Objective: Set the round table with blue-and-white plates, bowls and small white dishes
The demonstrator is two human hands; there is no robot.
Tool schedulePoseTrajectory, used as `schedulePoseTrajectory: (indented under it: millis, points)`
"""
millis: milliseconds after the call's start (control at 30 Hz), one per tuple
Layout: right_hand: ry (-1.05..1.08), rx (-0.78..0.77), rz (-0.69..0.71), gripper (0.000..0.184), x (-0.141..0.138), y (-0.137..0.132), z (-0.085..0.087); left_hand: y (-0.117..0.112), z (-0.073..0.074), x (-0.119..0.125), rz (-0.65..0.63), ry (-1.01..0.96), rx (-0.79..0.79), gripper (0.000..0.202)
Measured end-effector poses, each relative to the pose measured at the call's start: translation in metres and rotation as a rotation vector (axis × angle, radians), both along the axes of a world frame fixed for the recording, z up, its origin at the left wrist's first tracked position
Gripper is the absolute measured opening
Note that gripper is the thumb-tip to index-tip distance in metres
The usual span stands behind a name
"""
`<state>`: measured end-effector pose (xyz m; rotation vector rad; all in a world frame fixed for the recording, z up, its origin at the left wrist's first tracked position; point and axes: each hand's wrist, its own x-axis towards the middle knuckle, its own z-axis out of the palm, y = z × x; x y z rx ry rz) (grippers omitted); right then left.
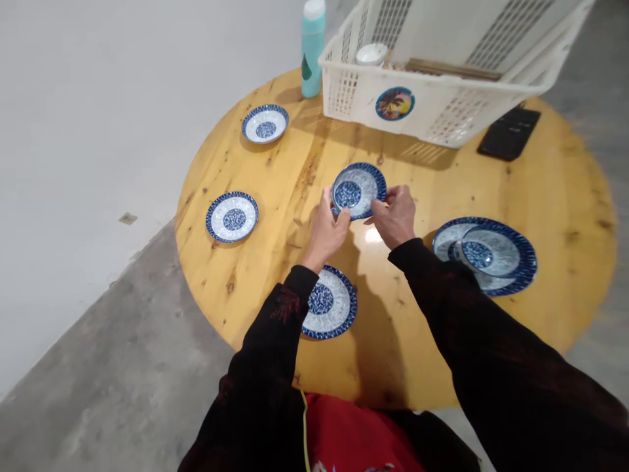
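Above the middle of the round table, both hands hold a small blue-and-white bowl (361, 189), its inside tilted toward me. My left hand (328, 226) grips its lower left edge, thumb on the rim. On the right side my right hand (397, 215) pinches the rim between thumb and fingers. A patterned plate (334, 314) lies below my left forearm and is partly covered by the sleeve. Two more patterned plates lie on the left, one nearer (232, 217) and one farther back (265, 124). The bowl's underside is hidden.
On the right, a large oval blue-rimmed plate (525, 262) carries a bowl (491, 252). A white plastic basket (354, 98) stands at the back, with a white bowl (372, 54) and thin sticks (452, 69) inside. Beside it are a turquoise bottle (312, 52) and a black phone (510, 134).
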<state>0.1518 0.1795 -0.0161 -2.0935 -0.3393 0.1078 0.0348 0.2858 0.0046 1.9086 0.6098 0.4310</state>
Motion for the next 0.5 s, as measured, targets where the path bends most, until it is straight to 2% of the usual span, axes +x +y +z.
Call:
schedulePoseTrajectory:
  millis: [133,200,267,367,433,500]
  points:
    - [-0.077,0.039,0.044,0.028,-0.031,-0.020,0.040,-0.002,0.028,-0.013,-0.028,0.023,-0.093,0.047]
    - [-0.147,0.018,0.075,0.025,-0.048,-0.032,0.057,0.001,0.043,-0.026,-0.098,0.095,-0.101,0.037]
    - [-0.191,-0.032,0.129,0.023,-0.067,-0.044,0.068,0.003,0.053,-0.044,-0.188,0.178,-0.067,0.028]
    - [-0.150,-0.098,0.188,0.013,-0.099,-0.059,0.065,0.004,0.053,-0.077,-0.285,0.244,-0.054,0.027]
    - [0.003,-0.049,0.215,0.011,-0.123,-0.067,0.053,0.004,0.043,-0.099,-0.325,0.249,-0.107,0.030]
    - [0.171,0.029,0.220,0.017,-0.145,-0.074,0.039,0.004,0.030,-0.119,-0.310,0.261,-0.176,0.032]
